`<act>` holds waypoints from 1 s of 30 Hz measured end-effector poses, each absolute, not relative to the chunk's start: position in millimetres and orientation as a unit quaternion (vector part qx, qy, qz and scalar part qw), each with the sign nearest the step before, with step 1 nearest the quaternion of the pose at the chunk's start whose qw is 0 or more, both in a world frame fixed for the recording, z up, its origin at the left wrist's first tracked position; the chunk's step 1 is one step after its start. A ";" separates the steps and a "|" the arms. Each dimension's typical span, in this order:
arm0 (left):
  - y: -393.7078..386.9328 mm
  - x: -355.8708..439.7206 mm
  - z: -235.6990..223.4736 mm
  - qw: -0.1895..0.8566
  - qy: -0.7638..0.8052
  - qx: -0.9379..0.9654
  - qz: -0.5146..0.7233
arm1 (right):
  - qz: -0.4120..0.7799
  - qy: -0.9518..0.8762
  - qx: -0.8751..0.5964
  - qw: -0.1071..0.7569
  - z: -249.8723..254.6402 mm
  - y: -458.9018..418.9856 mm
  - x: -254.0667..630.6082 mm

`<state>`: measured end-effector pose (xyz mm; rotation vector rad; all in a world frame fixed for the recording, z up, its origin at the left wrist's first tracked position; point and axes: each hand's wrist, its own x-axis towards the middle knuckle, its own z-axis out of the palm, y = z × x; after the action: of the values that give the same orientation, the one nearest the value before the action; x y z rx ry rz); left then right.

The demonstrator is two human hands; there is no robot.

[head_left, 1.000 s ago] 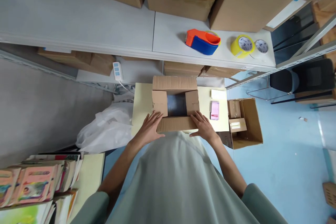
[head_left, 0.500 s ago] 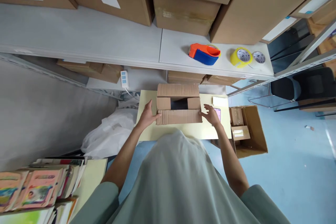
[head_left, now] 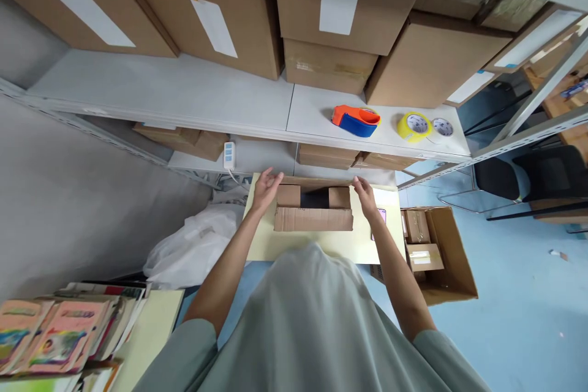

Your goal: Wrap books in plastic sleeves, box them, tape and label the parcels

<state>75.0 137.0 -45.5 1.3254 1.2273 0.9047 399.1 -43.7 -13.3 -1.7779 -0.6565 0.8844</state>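
A small cardboard box (head_left: 313, 218) sits on a pale yellow table (head_left: 266, 242) below me, its near flap folded over and a dark gap showing between the side flaps. My left hand (head_left: 267, 189) grips the left end of the far flap. My right hand (head_left: 365, 194) grips the right end of the same flap. Both hands curl their fingers over the flap's edge. A pink item (head_left: 382, 215) lies on the table right of the box, partly hidden by my right wrist.
A grey shelf (head_left: 184, 98) runs behind the table, carrying an orange-and-blue tape dispenser (head_left: 356, 120), yellow tape rolls (head_left: 414, 126) and large cartons (head_left: 349, 6). An open carton (head_left: 438, 254) stands on the blue floor at right. A white bag (head_left: 193, 245) and stacked books (head_left: 59, 327) are at left.
My hands moved from the near flap and the box's sides up to the far flap. The near flap now lies folded over. The camera tilted up, showing more of the shelf.
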 end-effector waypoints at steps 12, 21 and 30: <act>58.1 28.3 -58.7 0.475 0.540 0.636 0.279 | 0.345 -0.353 -0.755 0.431 -42.5 -106.7 369.4; 16.8 32.5 -59.3 0.424 0.575 0.646 0.270 | 0.317 -0.319 -0.773 0.447 -39.6 -146.0 350.1; -13.2 41.6 -64.0 0.403 0.526 0.684 0.306 | 0.242 -0.319 -0.812 0.425 -50.4 -176.3 337.6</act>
<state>41.6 -13.2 -64.0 1.7267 1.3289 0.7731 337.6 -176.3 -50.4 -2.0297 -0.7965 0.6049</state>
